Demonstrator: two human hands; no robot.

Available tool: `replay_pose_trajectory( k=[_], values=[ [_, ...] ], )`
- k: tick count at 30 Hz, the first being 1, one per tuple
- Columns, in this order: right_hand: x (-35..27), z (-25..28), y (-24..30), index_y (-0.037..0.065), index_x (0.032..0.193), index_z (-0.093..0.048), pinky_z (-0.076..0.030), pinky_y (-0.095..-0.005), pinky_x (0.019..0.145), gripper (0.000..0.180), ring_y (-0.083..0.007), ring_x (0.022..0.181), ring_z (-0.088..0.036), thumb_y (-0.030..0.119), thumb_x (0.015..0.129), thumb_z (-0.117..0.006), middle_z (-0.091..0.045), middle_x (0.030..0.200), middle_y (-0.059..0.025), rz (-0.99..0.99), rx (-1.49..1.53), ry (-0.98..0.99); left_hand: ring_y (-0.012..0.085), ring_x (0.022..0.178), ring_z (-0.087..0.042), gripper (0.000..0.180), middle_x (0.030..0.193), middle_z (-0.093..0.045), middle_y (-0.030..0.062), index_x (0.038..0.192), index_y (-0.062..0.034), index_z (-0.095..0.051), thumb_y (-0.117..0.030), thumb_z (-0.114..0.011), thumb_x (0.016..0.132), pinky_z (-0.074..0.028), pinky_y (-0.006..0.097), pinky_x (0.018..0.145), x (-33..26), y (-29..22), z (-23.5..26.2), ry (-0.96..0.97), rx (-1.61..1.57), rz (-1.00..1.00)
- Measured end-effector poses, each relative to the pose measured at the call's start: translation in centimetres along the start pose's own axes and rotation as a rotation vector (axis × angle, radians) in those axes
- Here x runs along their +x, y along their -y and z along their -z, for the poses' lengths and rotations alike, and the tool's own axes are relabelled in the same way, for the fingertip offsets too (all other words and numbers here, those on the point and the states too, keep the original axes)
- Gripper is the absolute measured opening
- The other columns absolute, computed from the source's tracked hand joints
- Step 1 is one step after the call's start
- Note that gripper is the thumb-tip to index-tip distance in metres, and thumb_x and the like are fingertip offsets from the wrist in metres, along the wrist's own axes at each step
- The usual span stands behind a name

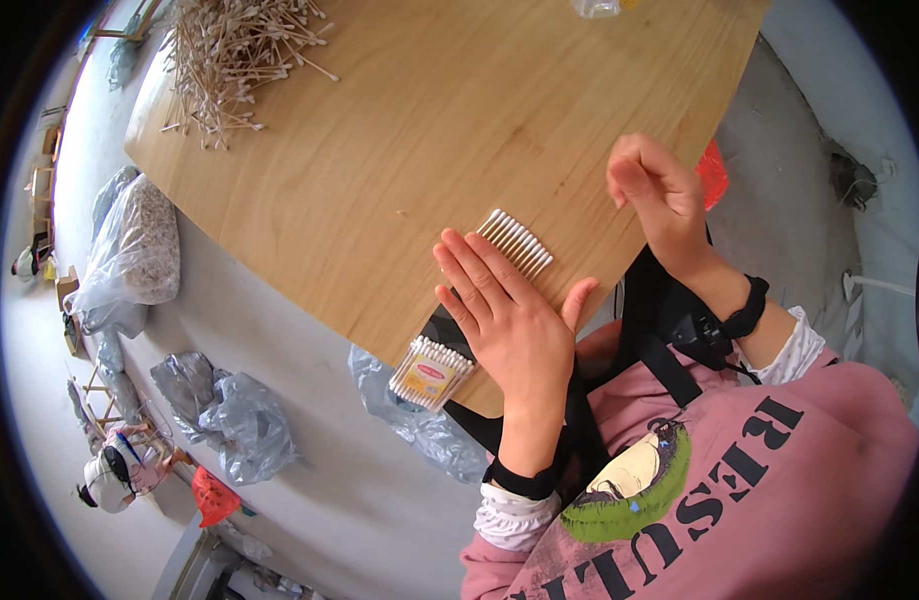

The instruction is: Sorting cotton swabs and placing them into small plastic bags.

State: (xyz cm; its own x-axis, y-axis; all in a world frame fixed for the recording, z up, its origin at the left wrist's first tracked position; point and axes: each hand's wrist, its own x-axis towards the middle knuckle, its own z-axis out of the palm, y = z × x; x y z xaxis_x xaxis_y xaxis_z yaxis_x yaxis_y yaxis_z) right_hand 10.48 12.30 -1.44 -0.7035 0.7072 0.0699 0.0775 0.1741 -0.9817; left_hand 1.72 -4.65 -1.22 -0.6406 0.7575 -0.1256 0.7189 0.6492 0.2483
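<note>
as left hand lies flat, swab row beyond fingers

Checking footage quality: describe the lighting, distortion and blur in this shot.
Head view: soft, even daylight, with no harsh glare on the wooden table; fisheye bends the table edge and blackens the corners; the left hand on the row of cotton swabs is sharp, the raised right hand slightly soft.

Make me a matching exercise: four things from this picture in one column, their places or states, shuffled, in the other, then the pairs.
1. left hand
2. right hand
3. loose pile of cotton swabs
4. packed box of cotton swabs

A. at the table's near edge
B. heaped at the far corner
C. flat on a row of cotton swabs
D. raised, loosely curled

Pairs: 1-C, 2-D, 3-B, 4-A
</note>
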Motion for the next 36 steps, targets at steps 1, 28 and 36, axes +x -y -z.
replay_pose_trajectory(
  k=[1,28,36],
  values=[
    [-0.3,0.5,-0.1,0.003,0.089,-0.060,-0.045,-0.0256,0.068,0.025,-0.0088,0.072,-0.054,0.024,0.102,-0.061,-0.059,0.084,0.0003,0.029,-0.049,0.050,0.0393,0.154,-0.008,0.120,0.163,-0.012,0.0288,0.153,0.0127,-0.015,-0.075,-0.056,0.082,-0.008,0.050,0.123,0.0,0.0,-0.1,-0.006,0.000,-0.002],
    [-1.5,-4.9,0.5,0.007,0.137,-0.050,-0.036,-0.0430,0.115,0.066,-0.0322,0.141,-0.041,0.019,0.079,-0.081,-0.047,0.146,-0.0102,0.231,-0.355,0.271,0.0283,0.154,-0.014,0.072,0.165,-0.017,0.0170,0.159,-0.0057,-0.013,-0.051,-0.033,0.106,-0.007,0.045,0.123,-1.9,0.5,-0.2,-0.591,-1.480,0.291],
    [-0.5,-7.9,0.5,0.000,0.141,-0.042,-0.026,-0.0407,0.120,0.068,-0.0238,0.142,-0.038,0.054,0.100,-0.050,-0.046,0.145,-0.0157,-0.060,0.453,0.154,0.0271,0.153,-0.017,0.070,0.163,-0.023,0.0170,0.159,-0.0058,-0.016,-0.049,-0.031,0.107,-0.011,0.041,0.124,0.9,-1.6,-1.2,-0.725,-1.611,0.264]
  ],
)
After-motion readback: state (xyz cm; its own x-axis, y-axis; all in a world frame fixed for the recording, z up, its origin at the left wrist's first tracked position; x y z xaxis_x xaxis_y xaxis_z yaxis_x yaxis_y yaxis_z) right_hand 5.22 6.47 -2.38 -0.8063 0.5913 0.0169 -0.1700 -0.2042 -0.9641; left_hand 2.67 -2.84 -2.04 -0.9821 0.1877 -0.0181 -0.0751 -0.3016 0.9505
